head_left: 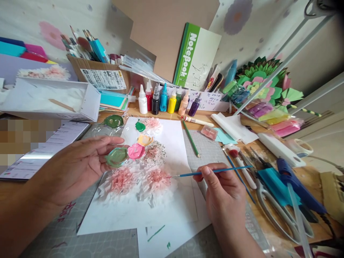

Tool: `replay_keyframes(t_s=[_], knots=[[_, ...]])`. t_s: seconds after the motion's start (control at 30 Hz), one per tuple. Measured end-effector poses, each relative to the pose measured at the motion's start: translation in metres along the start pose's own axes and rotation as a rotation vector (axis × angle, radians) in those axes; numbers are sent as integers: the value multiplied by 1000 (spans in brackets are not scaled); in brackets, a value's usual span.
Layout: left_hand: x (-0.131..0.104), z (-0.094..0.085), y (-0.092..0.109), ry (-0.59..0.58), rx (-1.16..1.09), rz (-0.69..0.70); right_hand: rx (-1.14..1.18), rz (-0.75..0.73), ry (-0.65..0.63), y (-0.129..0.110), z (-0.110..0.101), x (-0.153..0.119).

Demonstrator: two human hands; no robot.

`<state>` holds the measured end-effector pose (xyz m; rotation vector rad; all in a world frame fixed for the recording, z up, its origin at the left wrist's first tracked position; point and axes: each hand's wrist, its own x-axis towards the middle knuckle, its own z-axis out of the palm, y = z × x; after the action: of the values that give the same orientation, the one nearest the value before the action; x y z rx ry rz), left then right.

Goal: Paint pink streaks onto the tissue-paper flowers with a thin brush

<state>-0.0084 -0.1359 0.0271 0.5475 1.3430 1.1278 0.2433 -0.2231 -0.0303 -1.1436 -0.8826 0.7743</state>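
In my left hand (88,157) is a clear plastic paint palette (136,152), held by its near left edge; its wells hold green, pink and yellow-orange paint. My right hand (224,190) pinches a thin blue paintbrush (192,174), its tip pointing left. That tip is at the right edge of a fluffy white paper flower (156,181) with a pink centre. Beside it lies a similar flower (120,181). A speckled flower (156,154) and another pink-white one (153,125) are farther back, partly behind the palette. White paper sheets (115,218) lie under the flowers.
Paint bottles (163,98) line the table's back, before a notebook (197,57). A green pencil (191,139) lies right of the paper. Scissors (268,204) and a blue glue gun (298,186) crowd the right side. A phone or tablet (45,147) and white box (48,100) are left.
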Motion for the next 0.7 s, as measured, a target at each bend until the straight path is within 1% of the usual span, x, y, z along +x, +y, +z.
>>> replay_keyframes(t_s=[0.23,0.33,0.5,0.7], knots=[[4,-5,-2,24,12,69,-38,-8,-3,1,0,0],[6,-6,-3,2,8,92,-41,-31,8,0,-1,0],[6,-4,-3,35,9,74,-123,-82,-36,-1,-1,0],[7,-6,-4,-20,15,90,-155,-170,-32,1,-4,-1]])
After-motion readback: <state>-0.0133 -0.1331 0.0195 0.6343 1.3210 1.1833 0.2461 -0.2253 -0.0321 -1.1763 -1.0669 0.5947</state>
